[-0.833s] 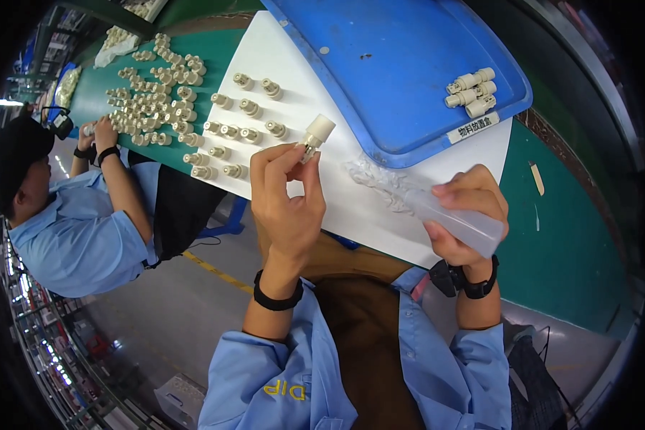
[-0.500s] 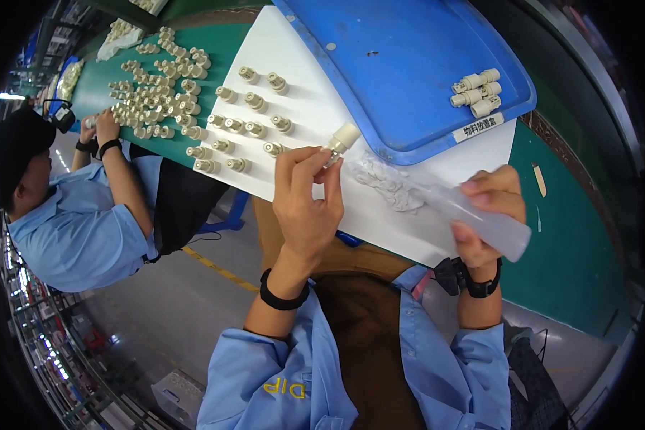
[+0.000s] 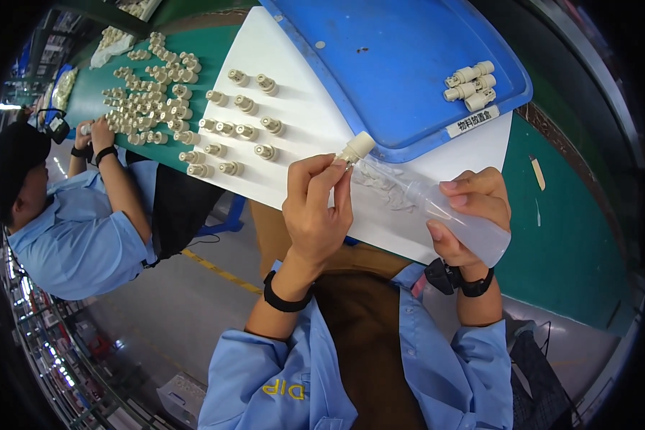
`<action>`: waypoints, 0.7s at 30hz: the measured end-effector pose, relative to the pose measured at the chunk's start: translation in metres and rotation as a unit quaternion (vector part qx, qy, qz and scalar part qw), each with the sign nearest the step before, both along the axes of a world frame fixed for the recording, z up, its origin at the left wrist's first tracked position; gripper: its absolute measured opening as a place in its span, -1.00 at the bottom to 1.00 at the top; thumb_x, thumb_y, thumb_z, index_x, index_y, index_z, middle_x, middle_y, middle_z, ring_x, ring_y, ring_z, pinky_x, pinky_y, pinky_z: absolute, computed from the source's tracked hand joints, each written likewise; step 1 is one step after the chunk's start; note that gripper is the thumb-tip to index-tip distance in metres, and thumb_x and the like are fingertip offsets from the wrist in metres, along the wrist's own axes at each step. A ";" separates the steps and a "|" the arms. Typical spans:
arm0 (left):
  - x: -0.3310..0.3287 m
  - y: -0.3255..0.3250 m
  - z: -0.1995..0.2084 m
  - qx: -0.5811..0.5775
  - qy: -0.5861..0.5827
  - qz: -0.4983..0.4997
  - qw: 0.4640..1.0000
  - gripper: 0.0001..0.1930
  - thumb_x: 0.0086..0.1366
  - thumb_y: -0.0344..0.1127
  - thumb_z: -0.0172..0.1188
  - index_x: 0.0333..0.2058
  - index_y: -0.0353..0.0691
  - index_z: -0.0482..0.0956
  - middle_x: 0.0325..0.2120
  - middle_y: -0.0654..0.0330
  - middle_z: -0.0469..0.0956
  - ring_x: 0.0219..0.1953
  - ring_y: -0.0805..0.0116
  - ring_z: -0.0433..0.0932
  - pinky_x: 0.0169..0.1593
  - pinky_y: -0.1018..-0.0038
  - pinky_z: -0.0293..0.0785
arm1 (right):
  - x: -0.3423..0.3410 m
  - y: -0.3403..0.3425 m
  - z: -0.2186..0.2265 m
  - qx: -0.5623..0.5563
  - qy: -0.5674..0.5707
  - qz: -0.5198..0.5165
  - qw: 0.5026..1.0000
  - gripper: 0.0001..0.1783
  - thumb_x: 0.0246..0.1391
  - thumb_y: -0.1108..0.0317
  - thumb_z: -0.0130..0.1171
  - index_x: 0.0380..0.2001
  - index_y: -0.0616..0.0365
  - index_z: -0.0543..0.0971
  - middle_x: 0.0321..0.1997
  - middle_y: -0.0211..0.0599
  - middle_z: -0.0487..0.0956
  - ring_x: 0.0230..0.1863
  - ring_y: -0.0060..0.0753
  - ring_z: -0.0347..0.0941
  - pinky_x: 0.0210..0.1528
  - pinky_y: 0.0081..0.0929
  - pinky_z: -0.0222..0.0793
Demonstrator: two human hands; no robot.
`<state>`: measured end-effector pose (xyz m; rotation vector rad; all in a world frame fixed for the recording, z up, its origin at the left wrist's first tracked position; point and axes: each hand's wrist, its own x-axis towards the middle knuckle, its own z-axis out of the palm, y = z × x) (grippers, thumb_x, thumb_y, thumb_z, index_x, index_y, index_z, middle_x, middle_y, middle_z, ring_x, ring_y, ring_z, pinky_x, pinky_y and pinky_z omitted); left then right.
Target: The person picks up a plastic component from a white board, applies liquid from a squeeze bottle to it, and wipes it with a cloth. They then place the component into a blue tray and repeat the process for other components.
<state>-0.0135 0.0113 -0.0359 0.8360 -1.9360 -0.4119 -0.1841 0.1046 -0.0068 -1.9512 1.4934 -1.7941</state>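
Between thumb and fingers, my left hand [image 3: 315, 204] pinches a cream cylindrical connector [image 3: 359, 146], tilted with its smooth wide end up and away to the right. My right hand [image 3: 474, 215] is wrapped round a translucent squeeze bottle [image 3: 457, 223]. The bottle lies tilted, its thin clear nozzle reaching left to the connector's lower end; whether the tip touches is too fine to tell. Beneath the nozzle, a crumpled white cloth [image 3: 384, 188] rests on the white sheet [image 3: 294, 179]. Several like connectors [image 3: 245, 104] stand on that sheet to the left of my hands.
A blue tray [image 3: 408, 86] at the back holds several connectors [image 3: 471, 84] lying down. Many more stand on the green mat [image 3: 215, 43] at left, where a co-worker [image 3: 86, 208] in blue handles one. A small wooden-coloured stick [image 3: 537, 174] lies on the right.
The bottle and my right hand have moved left, bringing the nozzle to the connector. My left hand has shifted slightly right, and the connector leans further over.
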 end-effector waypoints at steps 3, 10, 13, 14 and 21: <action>0.000 -0.001 0.000 -0.002 0.004 0.001 1.000 -0.74 -0.08 -0.63 0.27 -0.35 -0.30 0.48 -0.42 0.08 0.44 -0.46 0.23 0.51 -0.50 0.50 0.47 | 0.000 -0.003 -0.001 -0.011 0.002 -0.010 1.000 -0.65 -0.25 0.38 0.28 -0.34 0.18 0.41 -0.34 -0.13 0.45 -0.50 -0.44 0.33 -0.49 -0.59 0.31; 0.000 0.000 0.001 0.026 0.023 -0.009 0.999 -0.73 -0.06 -0.68 0.25 -0.33 -0.34 0.47 -0.38 0.08 0.43 -0.50 0.41 0.49 -0.50 0.61 0.44 | 0.000 -0.001 0.002 0.004 0.011 -0.015 1.000 -0.67 -0.21 0.37 0.25 -0.34 0.18 0.40 -0.33 -0.13 0.44 -0.48 -0.43 0.34 -0.47 -0.58 0.33; -0.001 0.000 0.002 0.051 0.040 -0.004 0.998 -0.74 -0.07 -0.64 0.26 -0.34 -0.34 0.47 -0.41 0.08 0.45 -0.50 0.37 0.49 -0.51 0.58 0.46 | 0.000 0.000 0.000 0.005 0.003 -0.016 1.000 -0.67 -0.22 0.37 0.26 -0.34 0.18 0.40 -0.33 -0.14 0.45 -0.47 -0.43 0.34 -0.47 -0.57 0.34; -0.001 0.000 0.002 0.069 0.057 -0.009 0.996 -0.74 -0.06 -0.64 0.26 -0.34 -0.34 0.47 -0.42 0.08 0.44 -0.52 0.40 0.49 -0.51 0.60 0.45 | 0.000 0.000 0.000 0.005 0.002 -0.016 1.000 -0.67 -0.22 0.37 0.26 -0.34 0.18 0.40 -0.33 -0.14 0.45 -0.47 -0.43 0.34 -0.47 -0.57 0.34; 0.000 0.001 0.000 0.196 0.140 -0.043 0.970 -0.79 0.02 -0.61 0.23 -0.34 -0.39 0.45 -0.41 0.12 0.43 -0.57 0.52 0.45 -0.52 0.68 0.42 | 0.000 -0.004 -0.003 -0.040 -0.012 -0.024 0.999 -0.64 -0.36 0.43 0.33 -0.38 0.19 0.46 -0.40 -0.15 0.52 -0.54 -0.45 0.39 -0.58 -0.63 0.29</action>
